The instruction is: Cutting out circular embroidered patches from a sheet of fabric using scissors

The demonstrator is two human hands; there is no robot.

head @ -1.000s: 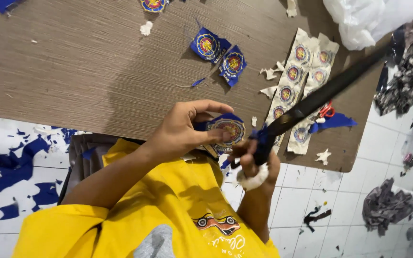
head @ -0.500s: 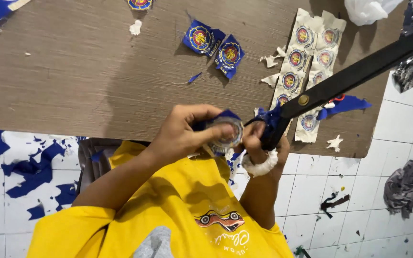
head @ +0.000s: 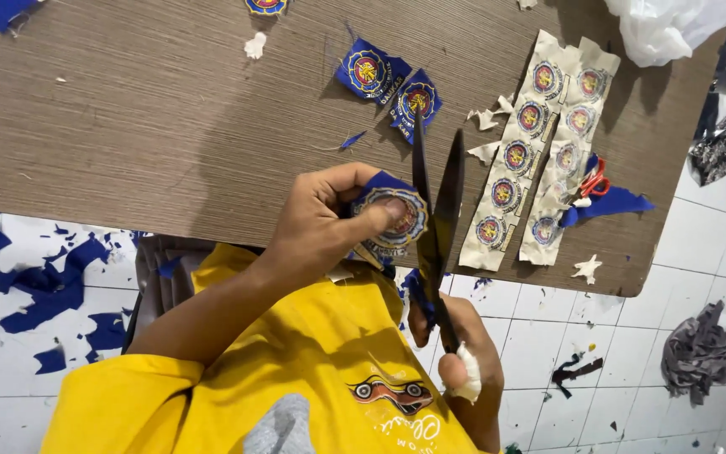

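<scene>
Brown tabletop (head: pixel 128 126) below: left hand (head: pixel 321 223) pinches a round blue badge (head: pixel 392 220); right hand (head: pixel 455 353) grips open black scissors (head: pixel 434 210) beside beige badge strips (head: pixel 539 151).

A small garment-trim workshop: a brown worktable (head: pixel 128 126) fills the upper frame, strewn with cut embroidered blue badges (head: pixel 384 80) and, at right, two uncut strips of round patches (head: pixel 539 151). Blue fabric offcuts (head: pixel 52 286) litter the white tiled floor (head: pixel 682 277) at lower left, dark cloth scraps (head: pixel 707 353) lie at lower right, and large black shears (head: pixel 434 219) cross the centre.
</scene>
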